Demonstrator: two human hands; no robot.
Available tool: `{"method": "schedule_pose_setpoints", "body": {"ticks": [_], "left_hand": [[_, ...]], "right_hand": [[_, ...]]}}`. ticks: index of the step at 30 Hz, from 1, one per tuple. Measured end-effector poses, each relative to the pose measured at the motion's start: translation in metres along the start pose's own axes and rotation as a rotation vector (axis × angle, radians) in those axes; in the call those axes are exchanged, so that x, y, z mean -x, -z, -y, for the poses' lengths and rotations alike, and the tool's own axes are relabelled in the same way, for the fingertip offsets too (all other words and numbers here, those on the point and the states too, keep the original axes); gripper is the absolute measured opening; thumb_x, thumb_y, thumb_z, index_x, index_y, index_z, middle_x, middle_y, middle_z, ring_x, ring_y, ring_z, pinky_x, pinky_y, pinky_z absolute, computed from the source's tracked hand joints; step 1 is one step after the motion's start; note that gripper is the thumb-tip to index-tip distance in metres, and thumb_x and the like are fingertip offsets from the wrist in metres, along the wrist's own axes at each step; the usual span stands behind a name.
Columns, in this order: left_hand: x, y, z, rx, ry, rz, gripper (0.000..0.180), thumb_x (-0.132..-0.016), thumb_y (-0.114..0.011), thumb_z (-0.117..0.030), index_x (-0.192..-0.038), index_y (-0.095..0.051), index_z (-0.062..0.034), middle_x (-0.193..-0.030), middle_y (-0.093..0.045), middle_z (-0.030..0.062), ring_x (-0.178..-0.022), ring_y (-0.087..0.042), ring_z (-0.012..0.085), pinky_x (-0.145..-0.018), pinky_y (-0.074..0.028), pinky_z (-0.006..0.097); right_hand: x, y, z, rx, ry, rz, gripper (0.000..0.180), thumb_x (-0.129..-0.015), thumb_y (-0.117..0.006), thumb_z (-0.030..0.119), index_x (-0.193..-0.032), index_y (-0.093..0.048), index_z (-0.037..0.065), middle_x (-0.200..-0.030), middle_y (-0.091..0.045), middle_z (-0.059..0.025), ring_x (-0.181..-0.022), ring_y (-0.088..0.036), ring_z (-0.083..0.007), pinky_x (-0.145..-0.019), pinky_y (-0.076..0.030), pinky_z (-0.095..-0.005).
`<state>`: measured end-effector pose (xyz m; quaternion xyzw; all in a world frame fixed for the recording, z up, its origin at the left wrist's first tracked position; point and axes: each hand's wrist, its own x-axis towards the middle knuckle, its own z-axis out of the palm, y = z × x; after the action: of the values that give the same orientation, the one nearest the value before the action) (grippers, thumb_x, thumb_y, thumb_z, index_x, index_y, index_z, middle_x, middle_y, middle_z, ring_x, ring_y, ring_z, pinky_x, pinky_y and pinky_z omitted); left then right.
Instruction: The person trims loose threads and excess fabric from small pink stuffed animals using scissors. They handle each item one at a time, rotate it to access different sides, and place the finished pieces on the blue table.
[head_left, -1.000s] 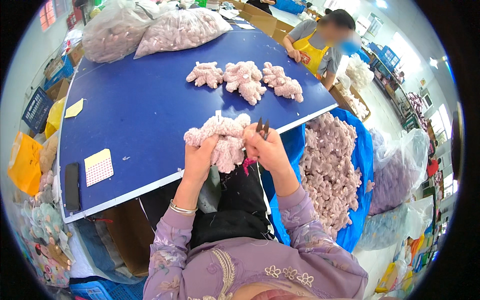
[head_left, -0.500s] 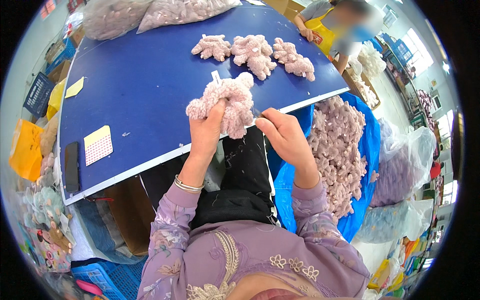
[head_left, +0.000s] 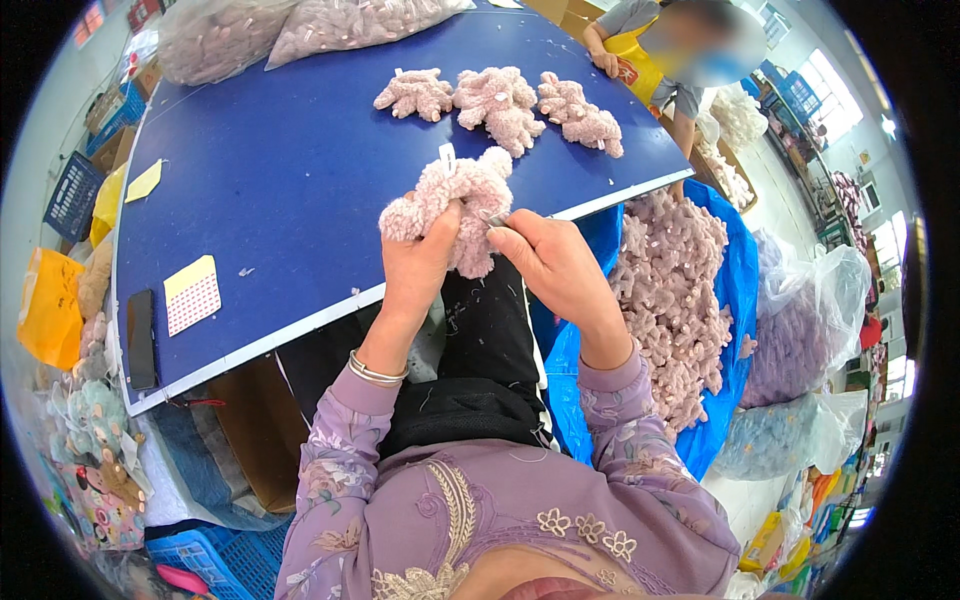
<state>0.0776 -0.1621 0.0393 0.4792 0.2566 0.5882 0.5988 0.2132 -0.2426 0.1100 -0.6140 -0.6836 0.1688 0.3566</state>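
My left hand [head_left: 420, 262] grips a fluffy pale-pink plush toy [head_left: 452, 198] from below, over the near edge of the blue table [head_left: 270, 170]. A small white tag sticks up from the toy's top. My right hand [head_left: 555, 268] is closed around a small metal tool, probably snips [head_left: 497, 217], whose tip touches the toy's right side. Three similar pink plush toys [head_left: 500, 98] lie in a row further back on the table.
A blue bag full of pink plush toys [head_left: 670, 300] stands at my right. Clear bags of plush [head_left: 300, 25] lie at the table's far edge. A black phone [head_left: 140, 338] and a sticker sheet [head_left: 190, 293] lie at the left. Another person [head_left: 655, 50] works across the table.
The toy has been turned in my left hand and held closer to me. My right hand has moved in against the toy's right side with the tool.
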Motion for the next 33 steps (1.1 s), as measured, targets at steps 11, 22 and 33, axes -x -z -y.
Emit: {"method": "schedule_pose_setpoints", "body": {"ticks": [11,22,33], "left_hand": [[0.0,0.002,-0.005,-0.108,-0.009,-0.032,0.009,-0.085,-0.067,-0.008,-0.086,-0.062,-0.0003,-0.081,-0.062,-0.0006,-0.074,-0.054,0.0046,-0.065,-0.045,0.024],[0.006,0.008,-0.009,-0.181,-0.017,-0.014,0.007,-0.086,-0.066,-0.006,-0.088,-0.061,-0.0017,-0.082,-0.062,-0.0017,-0.074,-0.054,0.004,-0.063,-0.044,0.023],[0.012,0.011,-0.015,-0.182,-0.024,0.054,0.017,-0.077,-0.072,-0.007,-0.083,-0.057,-0.0002,-0.076,-0.063,0.0019,-0.072,-0.055,0.0043,-0.062,-0.047,0.024]], "right_hand": [[-0.002,-0.001,0.0,0.17,-0.013,0.06,0.035,-0.095,-0.056,0.031,-0.08,-0.057,-0.001,-0.073,-0.059,-0.0237,-0.073,-0.058,-0.0444,-0.062,-0.044,-0.0494],[-0.002,-0.003,0.006,0.305,-0.048,0.069,0.04,-0.096,-0.054,0.034,-0.077,-0.055,-0.001,-0.069,-0.059,-0.0245,-0.071,-0.058,-0.0447,-0.061,-0.043,-0.0519],[-0.008,-0.009,0.008,0.394,-0.079,0.103,0.035,-0.095,-0.053,0.03,-0.079,-0.059,-0.001,-0.075,-0.062,-0.0236,-0.076,-0.06,-0.0434,-0.066,-0.046,-0.0511]]}}
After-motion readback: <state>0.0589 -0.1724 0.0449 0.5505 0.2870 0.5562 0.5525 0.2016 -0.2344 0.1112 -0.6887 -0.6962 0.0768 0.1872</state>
